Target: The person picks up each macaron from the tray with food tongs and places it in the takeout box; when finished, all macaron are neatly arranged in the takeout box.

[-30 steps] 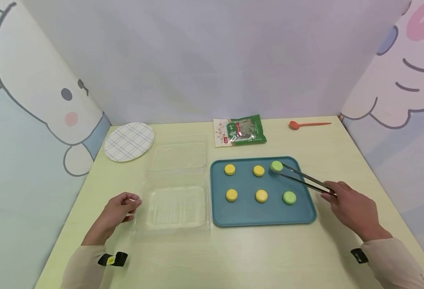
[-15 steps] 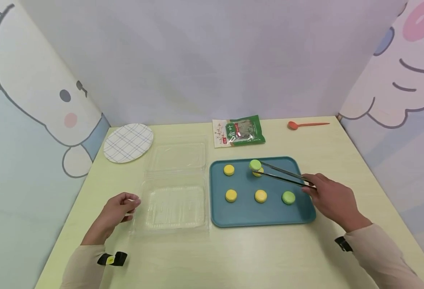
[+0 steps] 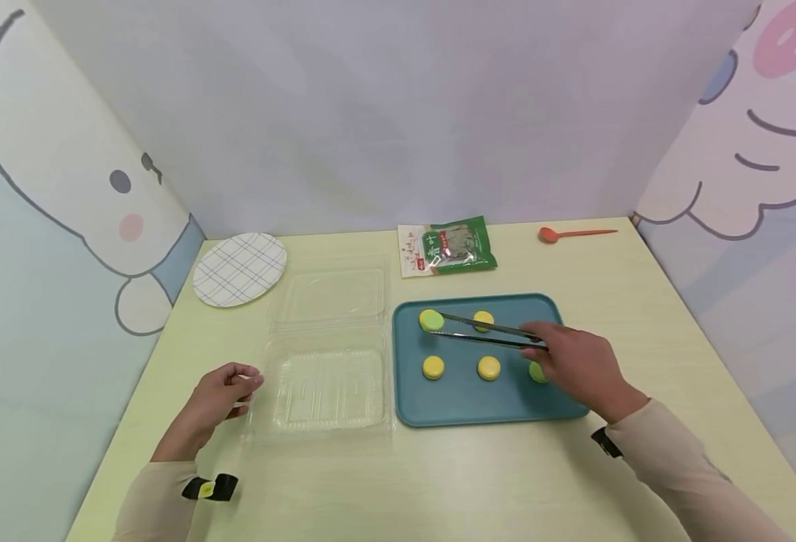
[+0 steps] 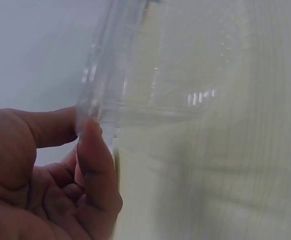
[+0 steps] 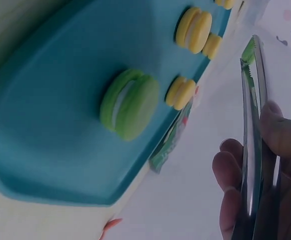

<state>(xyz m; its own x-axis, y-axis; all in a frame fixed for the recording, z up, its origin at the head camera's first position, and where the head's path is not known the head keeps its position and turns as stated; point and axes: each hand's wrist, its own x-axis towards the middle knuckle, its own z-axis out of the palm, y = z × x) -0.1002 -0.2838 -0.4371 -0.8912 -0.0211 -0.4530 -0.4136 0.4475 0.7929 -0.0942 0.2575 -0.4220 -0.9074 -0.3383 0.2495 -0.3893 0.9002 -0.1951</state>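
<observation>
My right hand (image 3: pixel 582 369) grips metal tongs (image 3: pixel 489 341), whose tips pinch a green macaron (image 3: pixel 433 322) above the far left of the blue tray (image 3: pixel 458 403). Behind it, a yellow macaron (image 3: pixel 425 316) is partly hidden. Several yellow macarons (image 3: pixel 489 368) lie on the tray. Another green macaron (image 5: pixel 135 110) sits near its right end, partly covered by my right hand in the head view. With thumb and finger, my left hand (image 4: pixel 93 175) pinches the edge of a clear plastic container (image 3: pixel 330 391), which lies with its lid (image 3: pixel 333 293) folded back.
A checked plate (image 3: pixel 239 269) stands at the back left of the table. Behind the tray lies a green and white packet (image 3: pixel 447 247), with a red spoon (image 3: pixel 574 233) to its right. Walls enclose the back and both sides.
My right hand has carried the tongs and the green macaron leftward across the tray, from its far right to its far left. The left hand has stayed at the container's edge.
</observation>
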